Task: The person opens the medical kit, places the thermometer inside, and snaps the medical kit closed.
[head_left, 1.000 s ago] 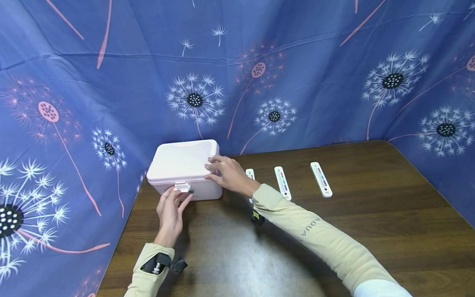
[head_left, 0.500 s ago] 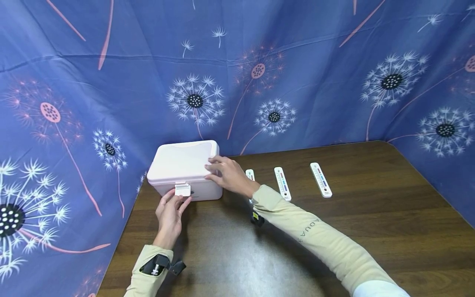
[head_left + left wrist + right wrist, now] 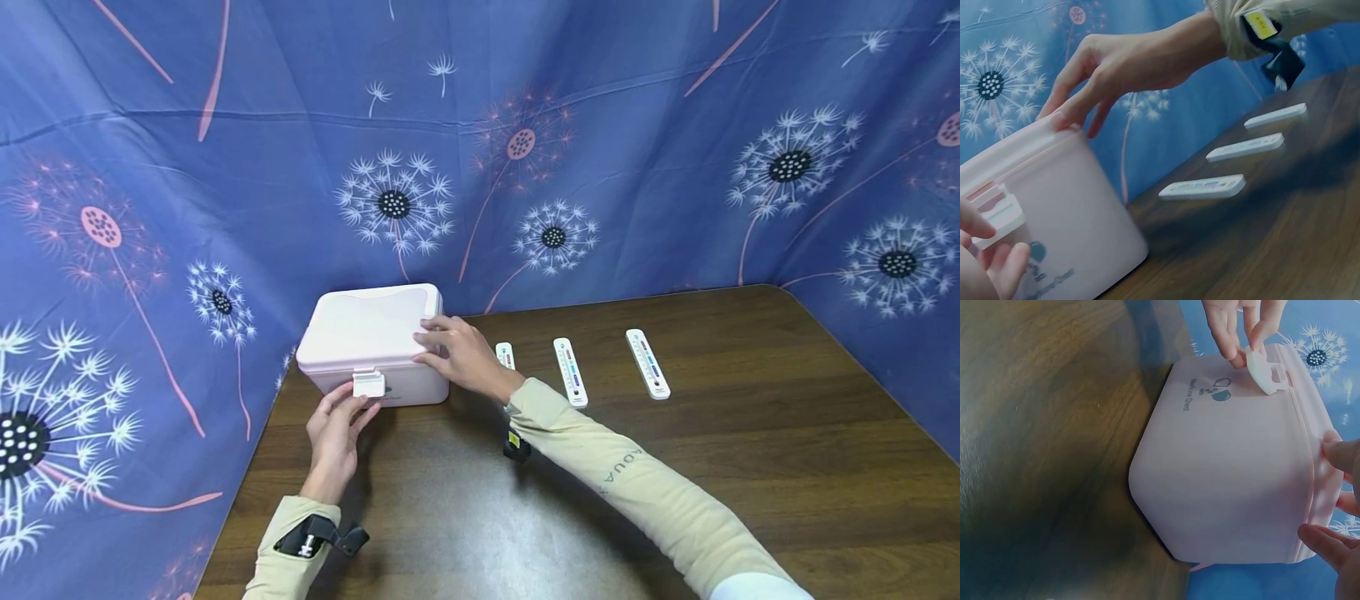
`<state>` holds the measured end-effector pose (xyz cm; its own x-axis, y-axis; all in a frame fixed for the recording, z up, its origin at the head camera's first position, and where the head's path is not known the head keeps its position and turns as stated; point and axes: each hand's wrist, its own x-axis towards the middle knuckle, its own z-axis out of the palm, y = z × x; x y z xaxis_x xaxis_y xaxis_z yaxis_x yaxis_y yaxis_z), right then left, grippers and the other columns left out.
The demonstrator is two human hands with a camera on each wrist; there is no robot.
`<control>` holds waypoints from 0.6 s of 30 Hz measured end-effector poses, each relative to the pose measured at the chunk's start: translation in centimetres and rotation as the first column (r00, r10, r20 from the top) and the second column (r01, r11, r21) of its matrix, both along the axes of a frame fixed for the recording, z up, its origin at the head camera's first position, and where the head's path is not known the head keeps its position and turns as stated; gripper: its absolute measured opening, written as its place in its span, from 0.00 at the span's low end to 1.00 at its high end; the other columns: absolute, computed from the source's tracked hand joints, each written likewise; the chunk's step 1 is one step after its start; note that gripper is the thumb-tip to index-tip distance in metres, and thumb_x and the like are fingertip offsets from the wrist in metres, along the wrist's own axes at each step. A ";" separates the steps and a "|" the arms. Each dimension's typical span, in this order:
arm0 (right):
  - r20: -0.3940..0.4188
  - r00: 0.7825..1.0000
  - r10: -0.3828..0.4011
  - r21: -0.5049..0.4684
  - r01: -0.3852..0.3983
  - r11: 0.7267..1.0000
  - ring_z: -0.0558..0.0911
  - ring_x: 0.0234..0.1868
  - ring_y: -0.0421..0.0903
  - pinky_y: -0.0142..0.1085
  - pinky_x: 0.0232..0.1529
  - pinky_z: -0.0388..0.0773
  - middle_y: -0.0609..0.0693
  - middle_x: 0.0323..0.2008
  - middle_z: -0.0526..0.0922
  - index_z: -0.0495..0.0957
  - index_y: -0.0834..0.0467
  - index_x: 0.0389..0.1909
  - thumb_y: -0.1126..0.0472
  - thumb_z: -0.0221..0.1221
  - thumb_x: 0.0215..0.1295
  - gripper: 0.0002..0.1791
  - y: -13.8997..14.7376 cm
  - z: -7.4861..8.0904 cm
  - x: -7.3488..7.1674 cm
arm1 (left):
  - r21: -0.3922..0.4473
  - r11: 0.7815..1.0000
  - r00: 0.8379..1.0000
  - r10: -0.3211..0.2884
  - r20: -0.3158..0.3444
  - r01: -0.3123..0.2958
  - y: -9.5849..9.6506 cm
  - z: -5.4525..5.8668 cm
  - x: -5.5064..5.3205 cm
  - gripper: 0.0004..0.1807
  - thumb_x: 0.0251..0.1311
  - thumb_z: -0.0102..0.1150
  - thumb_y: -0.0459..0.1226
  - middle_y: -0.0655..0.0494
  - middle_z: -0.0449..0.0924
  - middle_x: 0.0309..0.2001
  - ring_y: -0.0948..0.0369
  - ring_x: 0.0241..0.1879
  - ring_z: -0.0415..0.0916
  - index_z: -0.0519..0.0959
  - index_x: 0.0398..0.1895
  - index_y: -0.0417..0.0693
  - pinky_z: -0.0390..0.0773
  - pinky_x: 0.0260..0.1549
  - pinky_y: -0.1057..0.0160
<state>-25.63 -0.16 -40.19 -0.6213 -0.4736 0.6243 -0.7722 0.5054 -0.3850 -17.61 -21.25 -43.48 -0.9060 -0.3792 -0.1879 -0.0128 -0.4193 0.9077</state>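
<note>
A pale pink medicine box (image 3: 367, 325) with its lid down stands at the back left of the table, with "Medicine Chest" printed on its front in the right wrist view. My left hand (image 3: 334, 433) is at the front, thumb and fingers pinching the lower edge of the white latch (image 3: 368, 383). That latch tilts outward from the front wall (image 3: 1222, 444) in the right wrist view. Across the box's right end, my right hand (image 3: 467, 357) grips the lid (image 3: 1319, 419) at its corner, with the thumb on the front rim and fingers over the top.
Three white thermometers lie in a row right of the box: one partly behind my right wrist (image 3: 505, 354), a middle thermometer (image 3: 571, 372) and a right thermometer (image 3: 648, 364). A blue dandelion-print cloth (image 3: 637, 167) hangs behind the brown wooden table (image 3: 750, 417).
The latch has turned, so its white face now shows more fully. My left hand has shifted slightly left and down, still at the latch. My right hand stays on the lid.
</note>
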 end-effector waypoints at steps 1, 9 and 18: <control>0.004 1.000 0.000 -0.006 0.000 1.000 0.78 0.46 0.50 0.39 0.43 0.76 0.54 0.52 0.80 0.84 0.57 0.47 0.54 0.68 0.55 0.19 0.0 -0.1 0.1 | -0.014 1.000 1.000 -0.006 0.003 0.006 -0.2 0.0 0.0 0.15 0.58 0.51 0.21 0.47 0.68 0.44 0.60 0.34 0.77 0.70 0.48 0.34 0.79 0.46 0.56; 0.093 0.995 0.020 -0.092 -0.011 0.996 0.78 0.48 0.51 0.40 0.45 0.75 0.55 0.56 0.78 0.82 0.59 0.49 0.58 0.68 0.55 0.20 -0.1 -0.4 0.5 | -0.045 0.997 0.998 0.054 -0.023 -0.055 -2.1 0.5 -0.2 0.12 0.58 0.53 0.21 0.53 0.76 0.34 0.63 0.32 0.79 0.72 0.46 0.33 0.83 0.38 0.59; 0.187 0.982 0.043 -0.167 -0.011 0.986 0.75 0.55 0.54 0.40 0.50 0.75 0.61 0.58 0.73 0.82 0.63 0.48 0.64 0.69 0.53 0.20 -0.1 -0.3 1.0 | -0.230 0.956 0.980 0.161 -0.119 -0.185 -3.7 2.0 -1.0 0.21 0.51 0.58 0.18 0.49 0.70 0.38 0.66 0.30 0.77 0.70 0.48 0.38 0.82 0.33 0.69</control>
